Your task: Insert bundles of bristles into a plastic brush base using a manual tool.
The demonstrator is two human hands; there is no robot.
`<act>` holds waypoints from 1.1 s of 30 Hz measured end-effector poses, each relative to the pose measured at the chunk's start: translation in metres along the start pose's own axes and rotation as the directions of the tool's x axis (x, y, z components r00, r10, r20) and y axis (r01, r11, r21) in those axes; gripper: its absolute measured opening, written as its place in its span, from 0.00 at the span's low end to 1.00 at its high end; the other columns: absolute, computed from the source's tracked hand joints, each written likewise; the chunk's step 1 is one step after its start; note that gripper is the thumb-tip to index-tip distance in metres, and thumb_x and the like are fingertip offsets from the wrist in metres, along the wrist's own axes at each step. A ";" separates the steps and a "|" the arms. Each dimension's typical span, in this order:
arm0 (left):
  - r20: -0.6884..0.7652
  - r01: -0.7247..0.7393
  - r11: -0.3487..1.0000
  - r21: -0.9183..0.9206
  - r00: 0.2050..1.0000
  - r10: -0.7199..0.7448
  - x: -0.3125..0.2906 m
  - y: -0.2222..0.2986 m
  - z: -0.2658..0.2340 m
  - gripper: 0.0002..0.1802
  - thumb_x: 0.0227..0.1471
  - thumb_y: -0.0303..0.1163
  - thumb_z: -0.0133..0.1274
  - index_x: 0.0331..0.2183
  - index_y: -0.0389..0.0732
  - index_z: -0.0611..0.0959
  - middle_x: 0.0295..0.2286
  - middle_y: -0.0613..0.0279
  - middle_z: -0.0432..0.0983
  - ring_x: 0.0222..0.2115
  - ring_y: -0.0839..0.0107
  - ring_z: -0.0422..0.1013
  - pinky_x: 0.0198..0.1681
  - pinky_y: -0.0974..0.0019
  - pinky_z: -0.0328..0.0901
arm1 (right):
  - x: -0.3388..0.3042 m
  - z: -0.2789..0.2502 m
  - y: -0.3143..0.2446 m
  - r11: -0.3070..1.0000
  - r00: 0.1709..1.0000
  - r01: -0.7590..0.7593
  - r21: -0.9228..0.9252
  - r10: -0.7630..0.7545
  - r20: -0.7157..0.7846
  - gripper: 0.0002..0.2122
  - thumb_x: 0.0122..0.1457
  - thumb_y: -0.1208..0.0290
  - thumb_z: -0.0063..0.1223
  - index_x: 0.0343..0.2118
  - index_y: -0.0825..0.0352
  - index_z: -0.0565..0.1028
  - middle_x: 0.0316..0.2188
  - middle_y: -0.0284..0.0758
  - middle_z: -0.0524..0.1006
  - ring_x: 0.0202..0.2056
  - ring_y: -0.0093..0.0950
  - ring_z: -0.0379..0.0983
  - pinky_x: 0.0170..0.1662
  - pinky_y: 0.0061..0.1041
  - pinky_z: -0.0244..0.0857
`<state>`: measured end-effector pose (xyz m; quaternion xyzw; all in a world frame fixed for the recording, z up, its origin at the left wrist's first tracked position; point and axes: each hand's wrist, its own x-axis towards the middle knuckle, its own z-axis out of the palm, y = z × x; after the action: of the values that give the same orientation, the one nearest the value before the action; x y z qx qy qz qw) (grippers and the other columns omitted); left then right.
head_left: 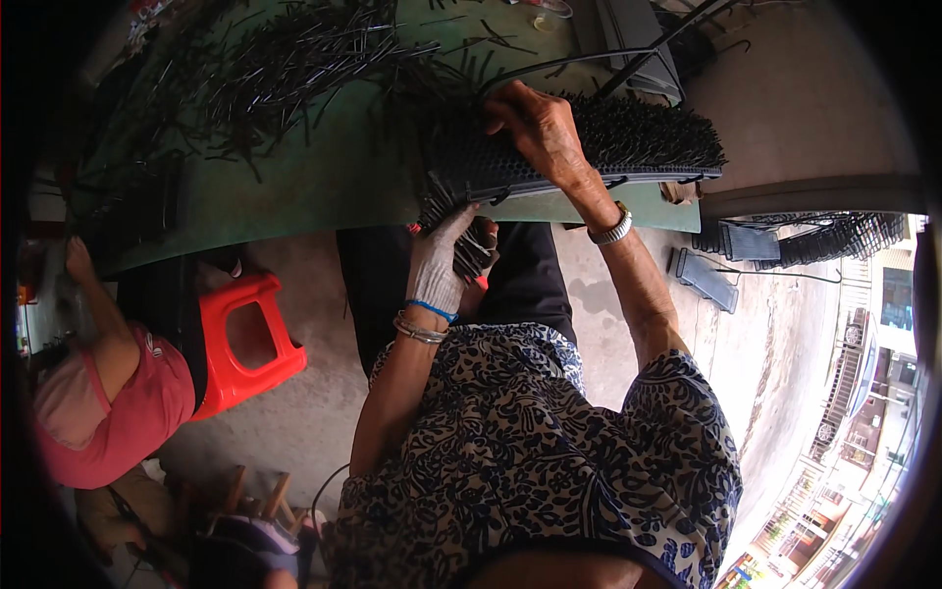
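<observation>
My left hand (440, 260), in a pale knit glove, is closed round a bundle of thin black strips (474, 251) at the near edge of the green table. Above it lies a long black perforated panel (473, 169), its right part thick with upright black strips (643, 137). Over the panel's left part hovers my bare right hand (545, 133), its fingers bent together in a pinch. Whatever sits between those fingertips is too small or hidden to make out. A metal watch band circles the right wrist.
A heap of loose black strips (294, 74) covers the far left of the green table (314, 187). On the left, a person in a pink top (147, 412) sits by a red plastic stool (250, 344). More black panels (705, 278) lie to the right of the table.
</observation>
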<state>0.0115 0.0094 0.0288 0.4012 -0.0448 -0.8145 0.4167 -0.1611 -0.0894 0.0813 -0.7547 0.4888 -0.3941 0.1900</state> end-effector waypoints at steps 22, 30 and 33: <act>-0.004 0.004 1.000 -0.002 1.000 -0.004 0.001 -0.002 -0.002 0.08 0.53 0.34 0.59 0.32 0.40 0.82 0.23 0.59 0.80 0.19 0.68 0.76 0.20 0.67 0.71 | 0.003 -0.003 0.001 1.000 0.998 -0.003 0.030 0.001 0.068 0.04 0.61 0.75 0.51 0.35 0.69 0.75 0.23 0.34 0.79 0.28 0.23 0.79 0.31 0.20 0.67; -0.022 0.010 1.000 0.003 1.000 -0.010 -0.004 0.003 0.001 0.09 0.53 0.34 0.58 0.31 0.38 0.82 0.23 0.58 0.79 0.18 0.67 0.76 0.18 0.68 0.70 | 0.002 -0.002 0.003 0.999 0.999 0.035 -0.002 -0.035 0.031 0.03 0.61 0.76 0.51 0.34 0.68 0.74 0.23 0.34 0.79 0.26 0.23 0.77 0.29 0.22 0.66; -0.033 0.009 1.000 0.002 0.999 -0.009 -0.004 0.002 0.001 0.09 0.53 0.33 0.58 0.30 0.36 0.81 0.22 0.57 0.79 0.18 0.67 0.76 0.17 0.68 0.70 | 0.000 0.002 0.006 0.999 0.999 0.033 0.029 -0.035 0.041 0.02 0.59 0.77 0.52 0.34 0.69 0.74 0.23 0.35 0.78 0.26 0.25 0.78 0.29 0.22 0.67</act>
<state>0.0135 0.0109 0.0328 0.4150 -0.0368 -0.8097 0.4132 -0.1630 -0.0925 0.0754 -0.7682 0.4663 -0.3883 0.2040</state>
